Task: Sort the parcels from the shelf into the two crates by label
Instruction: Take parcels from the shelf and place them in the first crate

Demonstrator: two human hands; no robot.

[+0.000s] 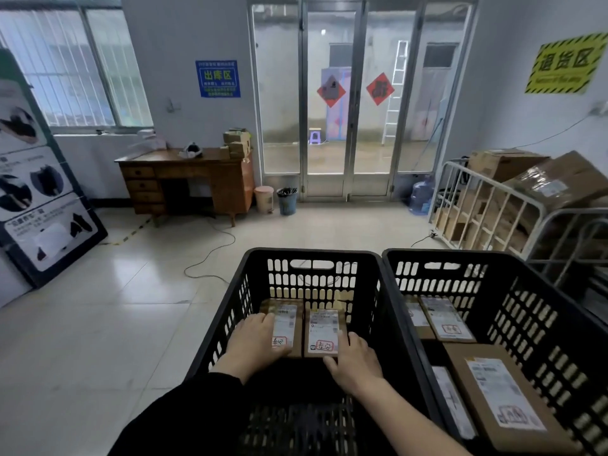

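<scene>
Two small parcels side by side on floor of left crate [312,255].
- Left hand [256,340] lies flat on left parcel [287,319], fingers straight, nothing clasped.
- Right hand [357,360] grasps right parcel [324,329] at near corner, thumb on near edge.
- Right crate [444,255] already holds about four parcels, so sorting looks well under way (shelf out of view, remainder unknown).
- Red stamp on right parcel reads 泰安; left stamp seems alike.
- Right crate's stamps blurred.
- Wall signs: blue 出库区 [217,78], yellow 退货区 [564,65].
</scene>
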